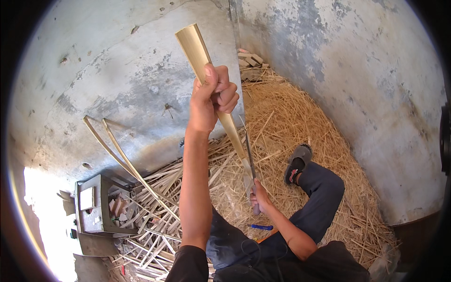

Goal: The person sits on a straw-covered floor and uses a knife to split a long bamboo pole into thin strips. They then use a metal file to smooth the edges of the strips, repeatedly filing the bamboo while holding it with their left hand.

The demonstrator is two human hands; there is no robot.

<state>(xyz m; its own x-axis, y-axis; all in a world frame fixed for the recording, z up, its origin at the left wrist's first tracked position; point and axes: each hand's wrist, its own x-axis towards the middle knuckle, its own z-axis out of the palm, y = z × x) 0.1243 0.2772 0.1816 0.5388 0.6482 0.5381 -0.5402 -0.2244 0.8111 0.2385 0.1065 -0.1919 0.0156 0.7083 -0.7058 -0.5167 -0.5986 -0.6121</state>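
Observation:
My left hand [213,94] is raised, its fingers wrapped round a long pale bamboo strip [193,44]. The strip's wide end points up and away, and its lower part slants down toward my right hand [260,196]. That hand grips the handle of a knife [250,152] whose long, narrow blade points up. Blade and strip run side by side near the strip's lower end; I cannot tell exactly where they touch. A blue tool [260,227] lies just below my right hand, near my lap.
Straw-like shavings [291,113] cover the floor, and cut strips [155,235] heap up at left. Two long bent strips [112,150] lean there beside a grey box [96,207] holding wood scraps. Walls [347,61] rise ahead and right; my bent leg [322,188] extends right.

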